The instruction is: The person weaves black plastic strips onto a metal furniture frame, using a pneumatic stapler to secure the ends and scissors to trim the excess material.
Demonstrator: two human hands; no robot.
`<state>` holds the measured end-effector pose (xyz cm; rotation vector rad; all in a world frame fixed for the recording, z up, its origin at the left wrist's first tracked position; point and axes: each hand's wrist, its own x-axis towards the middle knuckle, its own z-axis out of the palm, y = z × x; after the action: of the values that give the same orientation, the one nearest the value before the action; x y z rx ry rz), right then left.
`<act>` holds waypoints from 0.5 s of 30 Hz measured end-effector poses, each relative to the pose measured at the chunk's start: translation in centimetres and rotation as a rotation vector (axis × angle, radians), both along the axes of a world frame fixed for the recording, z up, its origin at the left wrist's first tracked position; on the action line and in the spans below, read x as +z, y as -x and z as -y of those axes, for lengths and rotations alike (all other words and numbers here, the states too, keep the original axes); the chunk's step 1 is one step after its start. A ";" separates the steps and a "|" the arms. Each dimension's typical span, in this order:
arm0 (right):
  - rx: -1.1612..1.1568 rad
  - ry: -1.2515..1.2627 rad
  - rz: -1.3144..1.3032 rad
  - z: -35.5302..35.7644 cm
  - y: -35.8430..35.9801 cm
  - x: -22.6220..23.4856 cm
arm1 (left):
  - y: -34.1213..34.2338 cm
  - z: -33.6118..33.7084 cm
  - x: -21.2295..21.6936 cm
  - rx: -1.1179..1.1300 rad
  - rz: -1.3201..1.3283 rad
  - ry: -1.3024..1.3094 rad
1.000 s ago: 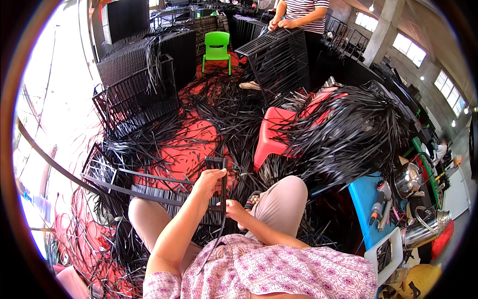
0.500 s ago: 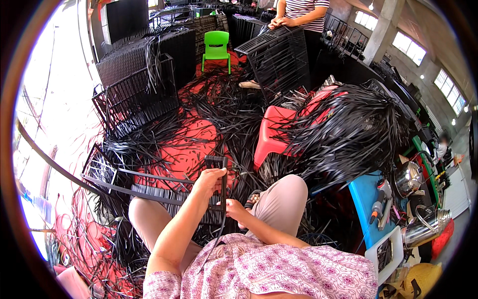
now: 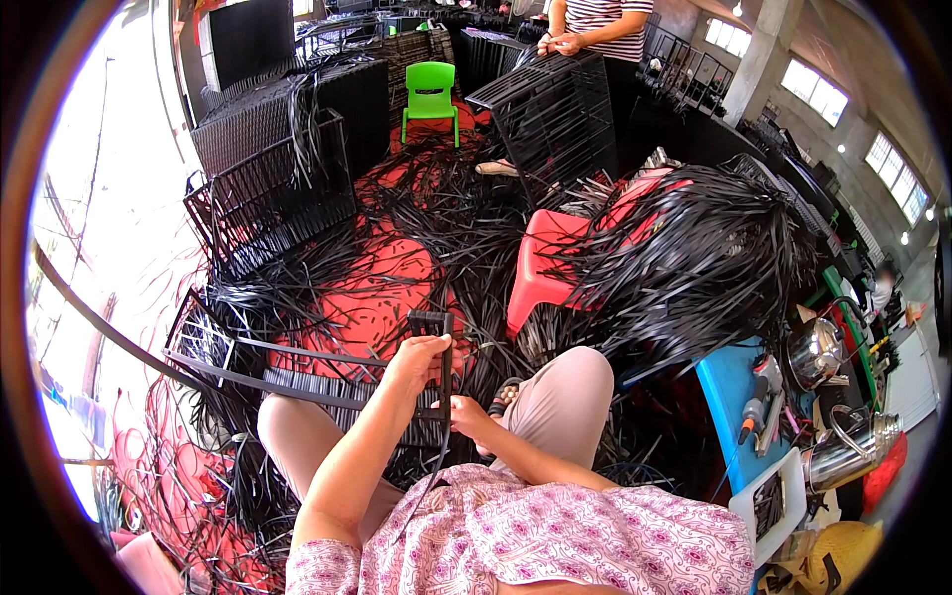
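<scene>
A black furniture frame [image 3: 432,322], partly wound with flat black strips, lies between my knees and reaches to the left. My left hand [image 3: 421,359] is closed around the frame's upright corner post, thumb near the top. Below it, my right hand [image 3: 470,416] pinches at the same post, its fingertips on a black strip [image 3: 428,486] whose tail hangs toward my lap. Another long flat strip [image 3: 297,395] runs across the frame from the left to behind my left forearm. Part of the right fingers' hold is hidden by the post.
Loose black strips cover much of the red floor [image 3: 382,268]. A red stool [image 3: 543,258] bears a large strip bundle [image 3: 694,248]. A blue table [image 3: 729,392] at right holds a drill [image 3: 759,397]. Beyond are a green chair [image 3: 430,89] and a person [image 3: 605,30] at another frame [image 3: 555,114].
My hands and the frame stay nearly in place. The other person's hands have shifted slightly above their frame.
</scene>
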<state>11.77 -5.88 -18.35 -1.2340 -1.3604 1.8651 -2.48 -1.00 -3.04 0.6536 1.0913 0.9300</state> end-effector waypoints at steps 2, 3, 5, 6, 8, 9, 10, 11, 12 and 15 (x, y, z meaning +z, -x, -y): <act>-0.006 -0.011 0.007 0.0 0.0 0.0 | 0.0 0.0 -0.1 -0.003 0.001 -0.008; -0.008 -0.016 0.011 0.1 0.0 0.1 | 0.0 0.0 0.0 0.000 -0.002 -0.008; -0.022 -0.017 -0.008 0.2 0.0 0.2 | -0.1 0.0 0.0 0.004 -0.009 -0.005; -0.030 -0.017 -0.017 0.2 0.0 0.3 | -0.1 0.0 0.1 0.002 -0.007 -0.005; -0.028 -0.018 -0.021 0.3 0.0 0.4 | -0.1 0.0 0.1 -0.001 -0.004 -0.003; -0.027 -0.018 -0.022 0.3 0.0 0.4 | -0.1 0.0 0.0 0.000 0.001 -0.006; -0.023 -0.003 -0.031 0.3 0.0 0.5 | -0.1 -0.1 -0.2 0.002 0.005 -0.008; -0.020 0.012 -0.041 0.3 -0.1 0.7 | -0.1 -0.1 -0.3 0.003 0.009 -0.011; -0.017 0.027 -0.050 0.3 -0.1 1.0 | -0.1 -0.1 -0.3 0.002 0.004 -0.007; -0.027 0.009 -0.038 0.4 0.0 1.0 | -0.1 -0.1 0.0 -0.001 -0.001 0.002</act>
<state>11.74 -6.32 -17.31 -1.2093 -1.3106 1.8681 -2.38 -0.93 -3.08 0.6530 1.0921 0.9281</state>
